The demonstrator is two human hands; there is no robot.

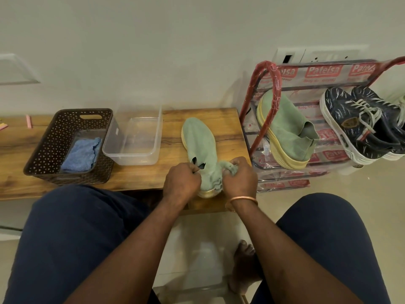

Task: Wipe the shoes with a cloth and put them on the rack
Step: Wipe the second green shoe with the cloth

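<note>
On the bench (228, 123), R end: green shoe (199, 139) lies sole-down, toe twd the wall-side edge, heel at the near edge. We see its yellow sole rim along both sides.
L hand (182, 178): fingers curled. We log it pinching the shoe's collar at the opening, on the shoe's left side.
R hand (240, 176): fingers clamped round a bunched pale-green cloth (228, 166), pressed vs the heel end, right side. Copper bangle (242, 199) on that wrist.
Hands, relation: apart, one each side of the heel, shoe betw. them.
Tub (133, 139): clear plastic, mid-bench nr the wall-side edge, just left of the shoe, not touching it.
Basket (43, 150): brown, perforated, just left of the tub. Whether the two touch we can't tell.
Blue cloth (81, 154): crumpled inside the basket, in its right half.
Rack (266, 69): red frame w/ printed plastic wrap, on the floor just off the bench's R end.
On the rack: 2nd green shoe (289, 128), tilted, toe up, at the rack's left end. Navy sneakers (350, 123), a pair w/ white laces, sit beside it to the right, also tilted.
</note>
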